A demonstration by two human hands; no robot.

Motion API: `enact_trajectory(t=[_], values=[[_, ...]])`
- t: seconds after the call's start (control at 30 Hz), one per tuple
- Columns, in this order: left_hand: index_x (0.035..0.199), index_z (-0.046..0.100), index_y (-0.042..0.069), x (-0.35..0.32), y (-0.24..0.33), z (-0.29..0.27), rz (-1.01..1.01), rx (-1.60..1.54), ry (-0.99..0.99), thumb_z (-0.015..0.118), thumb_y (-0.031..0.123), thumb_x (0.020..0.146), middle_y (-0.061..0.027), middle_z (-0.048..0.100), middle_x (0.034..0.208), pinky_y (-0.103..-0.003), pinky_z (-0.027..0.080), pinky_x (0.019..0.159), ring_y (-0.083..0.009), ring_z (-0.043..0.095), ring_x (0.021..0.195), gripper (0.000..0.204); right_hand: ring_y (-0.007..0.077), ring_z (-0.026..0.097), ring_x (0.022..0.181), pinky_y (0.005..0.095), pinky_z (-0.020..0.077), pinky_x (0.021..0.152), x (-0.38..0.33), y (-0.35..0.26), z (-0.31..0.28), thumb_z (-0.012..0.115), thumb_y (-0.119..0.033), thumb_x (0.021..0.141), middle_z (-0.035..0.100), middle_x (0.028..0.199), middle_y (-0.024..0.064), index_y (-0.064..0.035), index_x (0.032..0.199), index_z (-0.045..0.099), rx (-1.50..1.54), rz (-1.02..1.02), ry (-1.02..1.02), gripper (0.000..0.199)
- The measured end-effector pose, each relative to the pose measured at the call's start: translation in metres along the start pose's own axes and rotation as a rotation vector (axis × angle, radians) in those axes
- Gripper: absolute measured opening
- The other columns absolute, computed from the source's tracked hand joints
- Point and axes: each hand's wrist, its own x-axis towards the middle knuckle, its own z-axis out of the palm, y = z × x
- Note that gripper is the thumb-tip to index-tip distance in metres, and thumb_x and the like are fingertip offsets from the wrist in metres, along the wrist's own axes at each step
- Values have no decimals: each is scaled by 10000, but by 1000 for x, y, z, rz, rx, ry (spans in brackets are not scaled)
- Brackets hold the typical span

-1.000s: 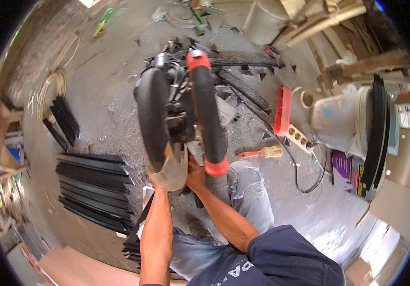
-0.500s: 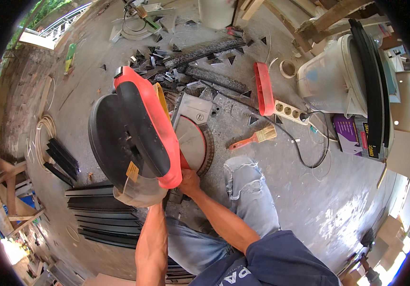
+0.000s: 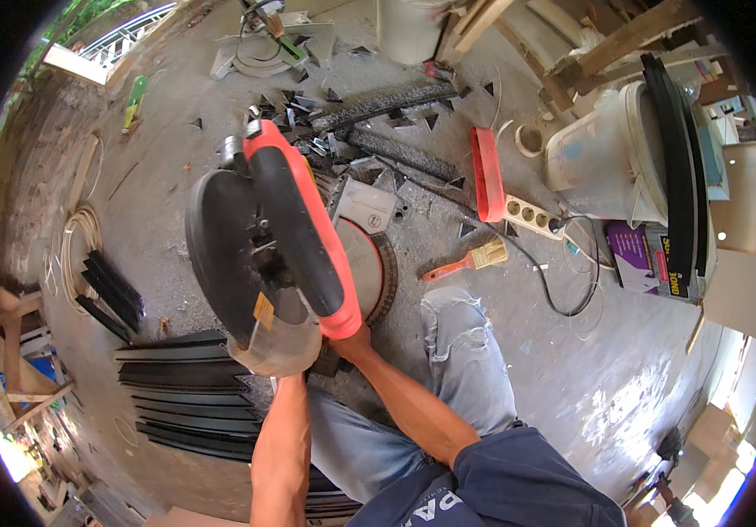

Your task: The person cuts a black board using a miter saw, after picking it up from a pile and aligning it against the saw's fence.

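A red and black mitre saw (image 3: 308, 228) stands in front of me, its head raised over a round metal base (image 3: 362, 255). A clear, dusty guard (image 3: 277, 345) hangs at its near end. My left forearm (image 3: 283, 422) reaches up beneath this guard, which hides the left hand. My right hand (image 3: 353, 344) is low beside the near end of the red body; its fingers are hidden behind the saw. Whatever either hand touches there cannot be made out. To the left lies a stack of black strips (image 3: 185, 378).
Black offcuts (image 3: 299, 110) and dusty dark bars (image 3: 387, 104) lie beyond the saw. A paintbrush (image 3: 466, 261), a red holder (image 3: 486, 176), a power strip (image 3: 532, 215) with its cable and a white bucket (image 3: 597, 162) are to the right. Coiled cord (image 3: 84, 230) rests at left.
The saw's head has shifted right, and more of the gap between its red body and black disc shows. My right hand is more hidden behind it. The view has moved slightly.
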Motion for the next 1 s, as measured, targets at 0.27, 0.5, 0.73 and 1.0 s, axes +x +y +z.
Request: enact_trajectory(t=[0.27, 0.5, 0.73, 1.0], values=[[1014, 724, 45, -8, 25, -14, -50, -10, -83, 745, 429, 721, -202, 693, 1075, -459, 546, 864, -371, 677, 1003, 484, 147, 646, 721, 351, 489, 657, 23, 38, 11, 707, -268, 823, 699, 762, 158, 36, 942, 704, 152, -102, -157, 327], [1020, 721, 21, -18, 33, -45, -189, 15, -222, 799, 550, 651, -190, 700, 1065, -435, 538, 892, -357, 676, 1015, 650, 119, 622, 732, 288, 489, 643, 104, -42, -144, 589, -227, 931, 662, 792, 43, -29, 917, 684, 61, -59, -82, 220], [1002, 732, 36, -18, 34, -43, -175, 31, -273, 776, 639, 655, -169, 713, 1036, -415, 540, 861, -330, 691, 988, 697, 198, 640, 775, 340, 492, 681, 159, -289, -231, 495, -557, 932, 669, 878, 99, -37, 991, 672, 212, -30, -149, 553], [1008, 723, 31, -17, 36, -49, -156, -42, -291, 782, 618, 656, -160, 711, 1042, -439, 475, 934, -319, 672, 1026, 687, 414, 645, 881, 459, 486, 783, 138, -305, -206, 580, -435, 895, 669, 929, 260, -22, 949, 687, -653, -399, -72, 430]])
